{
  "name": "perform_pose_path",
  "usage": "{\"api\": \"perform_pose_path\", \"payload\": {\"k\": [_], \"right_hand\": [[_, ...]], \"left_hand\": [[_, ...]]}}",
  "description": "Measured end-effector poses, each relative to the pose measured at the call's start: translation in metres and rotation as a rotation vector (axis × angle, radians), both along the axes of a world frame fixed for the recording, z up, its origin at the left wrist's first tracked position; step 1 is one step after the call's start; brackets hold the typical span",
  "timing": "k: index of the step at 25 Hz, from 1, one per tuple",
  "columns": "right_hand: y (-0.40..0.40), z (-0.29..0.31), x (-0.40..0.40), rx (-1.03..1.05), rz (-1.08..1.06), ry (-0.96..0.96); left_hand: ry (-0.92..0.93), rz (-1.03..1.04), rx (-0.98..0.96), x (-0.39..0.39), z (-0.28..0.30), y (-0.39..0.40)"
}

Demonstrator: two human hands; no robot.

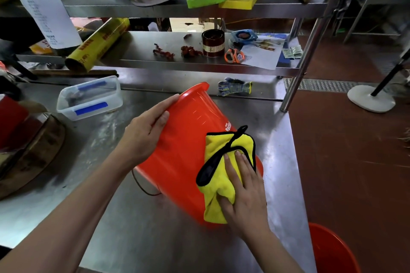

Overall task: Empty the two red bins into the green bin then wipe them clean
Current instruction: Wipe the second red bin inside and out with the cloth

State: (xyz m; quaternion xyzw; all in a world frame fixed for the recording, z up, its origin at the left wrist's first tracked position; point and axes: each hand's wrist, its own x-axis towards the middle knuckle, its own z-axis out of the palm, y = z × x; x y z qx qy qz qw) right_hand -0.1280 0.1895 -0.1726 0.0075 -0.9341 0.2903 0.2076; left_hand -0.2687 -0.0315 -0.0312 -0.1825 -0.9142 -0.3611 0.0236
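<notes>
Head view: a red bin (188, 139) lies tipped on the steel table (137, 228). Left hand (144, 133), at ten o'clock of it, rests flat-fingered against its side; right hand (241, 190), at five o'clock, presses a yellow cloth (224, 153) on it with straight fingers.

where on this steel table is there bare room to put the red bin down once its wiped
Bare steel lies near the table front edge, between the two forearms and the red bin. A narrower strip runs right of the bin to the table's edge. The left side is crowded: clear container, wooden block.
</notes>
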Motion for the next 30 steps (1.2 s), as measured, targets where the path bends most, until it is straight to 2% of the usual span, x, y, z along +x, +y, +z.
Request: {"api": "perform_pose_path", "payload": {"k": [7,11,15,20,24,30], "right_hand": [[-0.02,0.049,-0.06,0.005,0.076,0.063],[-0.023,0.063,-0.079,-0.057,0.081,0.06],[-0.027,0.057,-0.065,-0.022,0.095,0.1],[-0.042,0.044,-0.033,0.044,0.121,0.121],[-0.044,0.032,-0.016,0.051,0.123,0.158],[-0.023,0.016,0.001,-0.073,0.046,0.145]], "left_hand": [[0.041,-0.04,-0.02,0.006,0.001,-0.004],[-0.002,-0.061,-0.019,0.008,0.001,-0.007],[0.03,-0.024,0.019,0.009,0.013,-0.006],[0.192,0.195,-0.065,0.003,0.024,0.019],[0.158,0.125,-0.191,-0.002,0.015,0.024],[0.101,0.041,-0.14,0.003,0.018,0.024]]}}
